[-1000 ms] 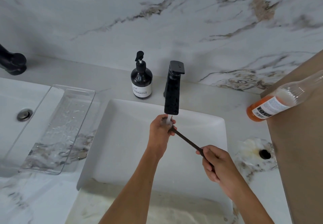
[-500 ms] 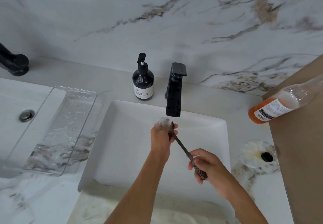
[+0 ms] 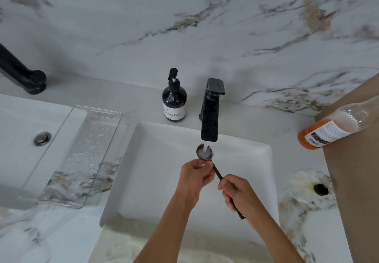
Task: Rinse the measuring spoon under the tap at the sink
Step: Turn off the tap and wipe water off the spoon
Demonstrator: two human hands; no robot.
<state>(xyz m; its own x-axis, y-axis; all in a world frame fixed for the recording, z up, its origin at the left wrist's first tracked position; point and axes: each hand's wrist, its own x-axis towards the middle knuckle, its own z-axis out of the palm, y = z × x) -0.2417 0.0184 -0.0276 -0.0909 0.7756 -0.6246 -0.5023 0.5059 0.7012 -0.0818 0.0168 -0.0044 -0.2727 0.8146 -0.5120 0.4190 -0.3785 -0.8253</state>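
Observation:
A dark measuring spoon (image 3: 205,153) with a long ridged handle is held over the white sink (image 3: 155,176). Its round bowl sits right under the black tap (image 3: 210,117), and a stream of water falls into it and foams. My right hand (image 3: 239,193) grips the handle near its lower end, which sticks out below the fingers. My left hand (image 3: 195,175) pinches the neck of the spoon just below the bowl.
A black pump bottle (image 3: 174,100) stands left of the tap. A clear tray (image 3: 75,156) lies between this sink and another basin on the left. At the right, an orange-liquid bottle (image 3: 332,128) lies on a brown surface, with a black cap (image 3: 320,189) on the marble counter.
My left hand slid down off the spoon's bowl to its neck, uncovering the bowl under the stream. My right hand moved closer along the handle.

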